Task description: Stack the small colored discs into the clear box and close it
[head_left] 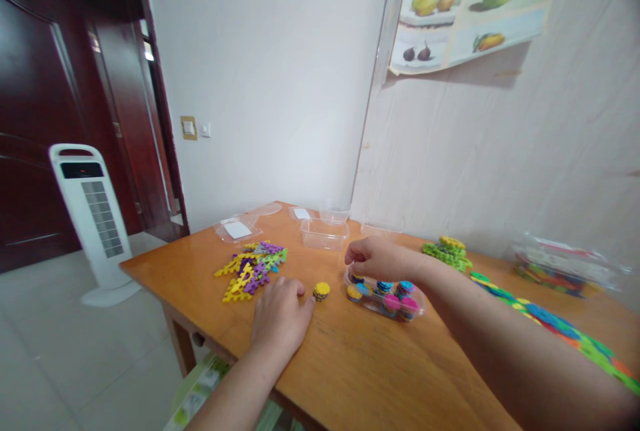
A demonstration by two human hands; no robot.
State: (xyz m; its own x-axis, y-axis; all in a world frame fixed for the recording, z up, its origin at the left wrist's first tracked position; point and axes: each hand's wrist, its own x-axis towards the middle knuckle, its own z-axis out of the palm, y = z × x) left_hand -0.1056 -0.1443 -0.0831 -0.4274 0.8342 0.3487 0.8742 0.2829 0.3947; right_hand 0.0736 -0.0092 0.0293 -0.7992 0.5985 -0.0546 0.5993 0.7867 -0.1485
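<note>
- Your right hand (374, 259) has its fingers bunched narrow and pointing down at the left end of the clear shallow plastic tray (419, 306). They touch or nearly touch a dark stack there. Whether they pinch a piece, I cannot tell.
- Your left hand (280, 316) lies palm down on the wood, fingers loosely curled and holding nothing that shows. The thumb tip is just beside the small yellow stack of ridged round discs (321, 291).
- Progress, as I judge it: the tray already carries several short stacks in blue, pink and yellow. The yellow stack stands outside it, between your hands.
- Left of that, the loose heap of yellow, purple and green toothed plastic pieces (254, 266) lies unsorted.
- Farther off sit a clear rectangular plastic tub (324, 234) and flat clear lids (236, 229), glossy and thin-walled.
- To the right are a green toothed cluster (447, 251) and a long multicoloured chain of joined pieces (550, 322).
- All of it rests on the varnished orange-brown wooden table (360, 364), smooth and slightly shiny.
</note>
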